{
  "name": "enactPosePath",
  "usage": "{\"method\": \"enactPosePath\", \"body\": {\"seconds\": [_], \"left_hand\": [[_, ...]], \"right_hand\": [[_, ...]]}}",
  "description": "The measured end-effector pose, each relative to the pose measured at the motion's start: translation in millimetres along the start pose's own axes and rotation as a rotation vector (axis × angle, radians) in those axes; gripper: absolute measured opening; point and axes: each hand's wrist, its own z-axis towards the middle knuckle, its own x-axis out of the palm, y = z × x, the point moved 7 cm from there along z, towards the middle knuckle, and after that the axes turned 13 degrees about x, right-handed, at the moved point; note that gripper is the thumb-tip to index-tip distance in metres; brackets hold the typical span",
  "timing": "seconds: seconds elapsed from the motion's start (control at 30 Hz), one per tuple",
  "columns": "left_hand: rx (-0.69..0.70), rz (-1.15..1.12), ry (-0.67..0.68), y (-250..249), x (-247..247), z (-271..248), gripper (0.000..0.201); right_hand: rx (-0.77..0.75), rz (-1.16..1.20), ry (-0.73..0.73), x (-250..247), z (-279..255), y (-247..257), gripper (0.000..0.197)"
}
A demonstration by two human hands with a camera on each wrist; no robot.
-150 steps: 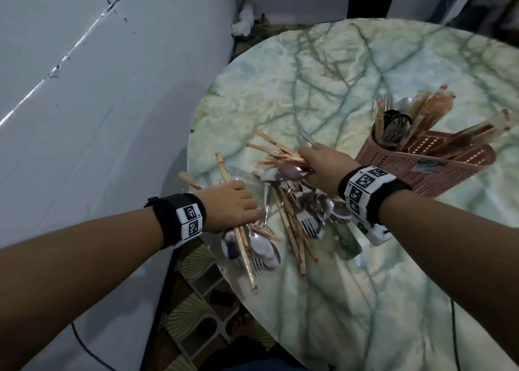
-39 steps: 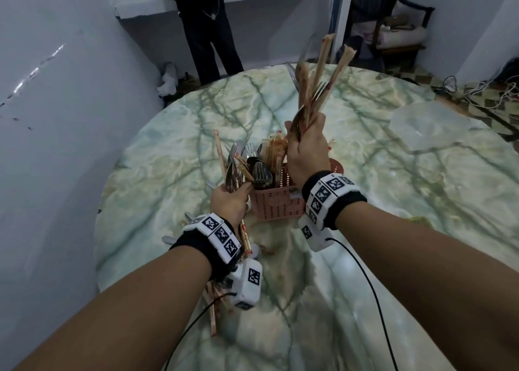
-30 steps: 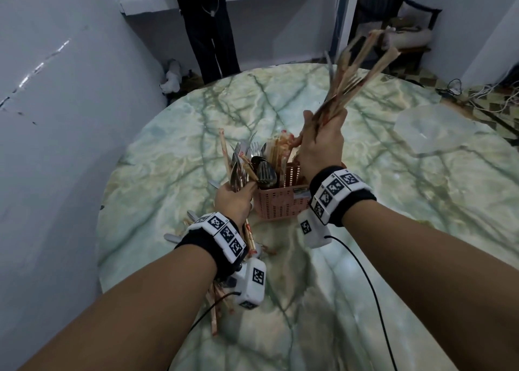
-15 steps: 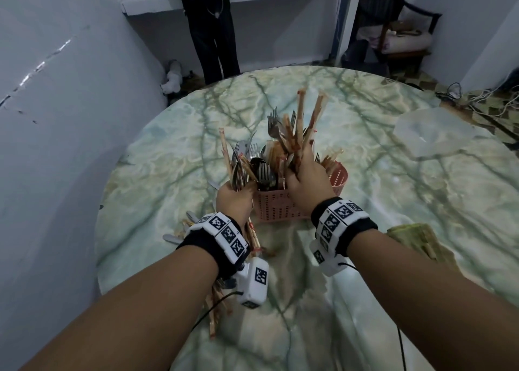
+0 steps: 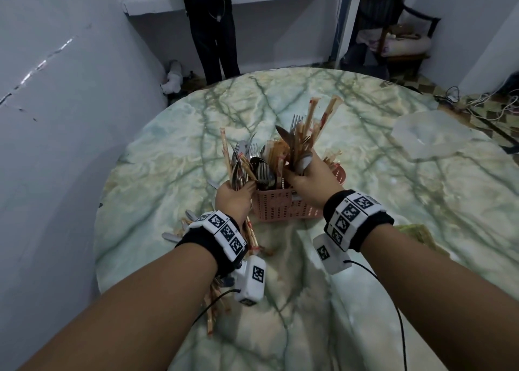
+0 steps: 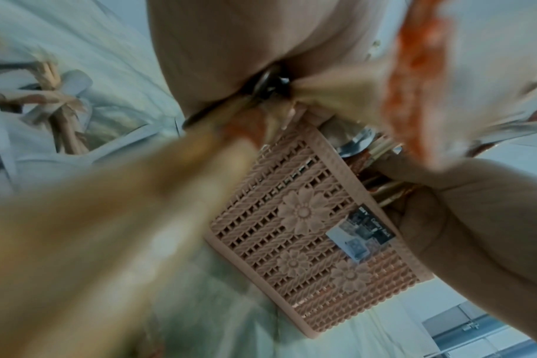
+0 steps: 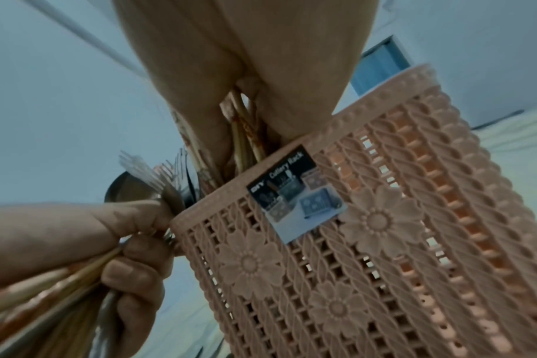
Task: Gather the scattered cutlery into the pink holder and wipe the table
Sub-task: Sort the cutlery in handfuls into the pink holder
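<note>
The pink holder (image 5: 280,206) stands upright on the marble table (image 5: 168,174), crowded with forks, spoons and wrapped chopsticks. My right hand (image 5: 302,171) grips a bundle of chopsticks and spoons (image 5: 309,134) whose lower ends are inside the holder's rim. My left hand (image 5: 238,193) grips another bundle of forks and chopsticks (image 5: 236,160) against the holder's left side. In the right wrist view, the left hand (image 7: 123,242) touches the holder (image 7: 368,254). More loose cutlery (image 5: 216,309) lies under my left forearm.
A yellowish cloth (image 5: 418,231) lies on the table beside my right forearm. A clear plastic sheet (image 5: 429,134) sits at the far right. The wall is close on the left. A person in dark clothes (image 5: 210,25) stands beyond the table, near a chair (image 5: 393,33).
My right hand has come down from high above the table and sunk its bundle into the holder. My left hand has stayed beside the holder with its bundle.
</note>
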Motion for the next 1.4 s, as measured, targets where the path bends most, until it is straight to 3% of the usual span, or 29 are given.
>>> {"method": "enactPosePath", "body": {"seconds": [0.07, 0.13, 0.17, 0.33, 0.57, 0.77, 0.93, 1.07, 1.23, 1.33, 1.4], "left_hand": [[0.004, 0.020, 0.001, 0, -1, 1, 0.020], [0.009, 0.043, 0.002, -1, -1, 0, 0.019], [0.011, 0.047, -0.001, -1, -1, 1, 0.019], [0.002, 0.030, 0.008, 1, -1, 2, 0.023], [0.017, 0.059, 0.018, -2, 0, 2, 0.029], [0.028, 0.012, 0.036, -4, 4, 1, 0.048], [0.045, 0.055, 0.023, -3, 3, 3, 0.038], [0.046, 0.030, 0.020, -4, 3, 1, 0.045], [0.046, 0.035, 0.028, -6, 3, 1, 0.040], [0.063, 0.036, 0.024, -6, 5, 1, 0.047], [0.074, 0.034, 0.031, -5, 5, 2, 0.045]], "right_hand": [[0.024, 0.053, 0.072, 2, 0, -1, 0.011], [0.062, 0.132, 0.120, 5, 1, -3, 0.035], [0.067, 0.155, 0.116, 4, 0, -3, 0.038], [-0.028, 0.038, -0.087, -9, -12, 6, 0.020], [-0.023, 0.256, -0.151, -11, -13, 4, 0.055], [-0.055, 0.231, -0.040, -4, -11, 5, 0.060], [-0.101, 0.248, -0.056, -9, -19, 3, 0.060], [-0.098, 0.172, -0.082, -13, -22, 7, 0.061], [-0.170, 0.271, -0.064, -20, -25, 18, 0.078], [-0.168, 0.208, -0.102, -21, -25, 18, 0.055], [-0.150, 0.196, -0.107, -21, -24, 19, 0.055]]}}
